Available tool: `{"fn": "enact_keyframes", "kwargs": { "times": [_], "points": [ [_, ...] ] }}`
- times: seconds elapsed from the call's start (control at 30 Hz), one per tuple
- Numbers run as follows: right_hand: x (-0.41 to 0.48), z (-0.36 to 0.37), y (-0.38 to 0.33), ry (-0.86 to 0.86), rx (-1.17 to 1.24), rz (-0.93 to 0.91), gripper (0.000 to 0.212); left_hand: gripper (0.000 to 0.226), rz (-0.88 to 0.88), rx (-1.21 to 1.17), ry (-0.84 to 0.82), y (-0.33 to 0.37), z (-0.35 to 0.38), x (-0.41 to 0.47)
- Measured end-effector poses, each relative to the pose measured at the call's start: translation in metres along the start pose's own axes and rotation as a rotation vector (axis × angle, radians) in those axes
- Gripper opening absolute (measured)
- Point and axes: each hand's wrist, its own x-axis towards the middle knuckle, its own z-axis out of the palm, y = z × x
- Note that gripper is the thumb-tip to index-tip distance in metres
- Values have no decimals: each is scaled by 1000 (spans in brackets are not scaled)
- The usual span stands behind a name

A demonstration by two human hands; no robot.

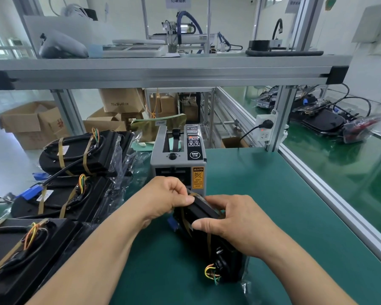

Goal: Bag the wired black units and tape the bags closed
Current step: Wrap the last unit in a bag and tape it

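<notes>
Wired black unit (203,211) lies in clear bag (245,285) on green bench (273,194), far end just before tape dispenser (178,155), likely so a cut strip is within reach. Left hand (167,194): grip pinched on bag's far end, seemingly holding fold shut. Right hand (235,221): grip curled round unit's side, steadying it. Spare units (75,150) wait at left.

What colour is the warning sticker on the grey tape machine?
The warning sticker is orange with black print; head view.
</notes>
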Motion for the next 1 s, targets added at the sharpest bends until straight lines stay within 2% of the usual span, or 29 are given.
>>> {"fn": "enact_keyframes", "kwargs": {
  "times": [0.1, 0.33, 0.4, 0.47, 0.53, 0.57, 0.63, 0.73, 0.83, 0.87, 0.93, 1.0],
  "points": [
    [0, -1, -1, -6, 15, 23, 54, 17, -7, -14, 6, 2, 2, -2],
    [0, -2, 1, 20, 28, -25, 37, 14, 68, -80, 92, -6, 9, -12],
    [-5, -8, 11, -28, 163, -82, 38, 13, 138, -134, 224, -16, 7, -18],
    [-15, -18, 27, -112, 361, -152, 48, 17, 192, -216, 401, -27, -1, -27],
    [-25, -28, 46, -170, 563, -221, 57, 21, 204, -281, 489, -34, -8, -39],
    [-28, -31, 55, -197, 656, -245, 60, 20, 208, -278, 471, -35, -9, -47],
    [-34, -36, 68, -245, 799, -273, 64, 20, 222, -197, 300, -35, -6, -62],
    [-39, -41, 75, -286, 851, -314, 64, 46, 281, -169, 18, -29, 3, -80],
    [-41, -45, 72, -290, 866, -329, 63, 66, 324, -285, -119, -15, 1, -97],
    [-41, -46, 71, -287, 872, -328, 63, 68, 328, -304, -164, -11, -2, -103],
    [-42, -47, 65, -310, 877, -337, 62, 54, 320, -258, -246, 0, -6, -115],
    [-42, -48, 56, -340, 860, -340, 63, 52, 310, -152, -228, 7, -7, -125]
  ]
}}
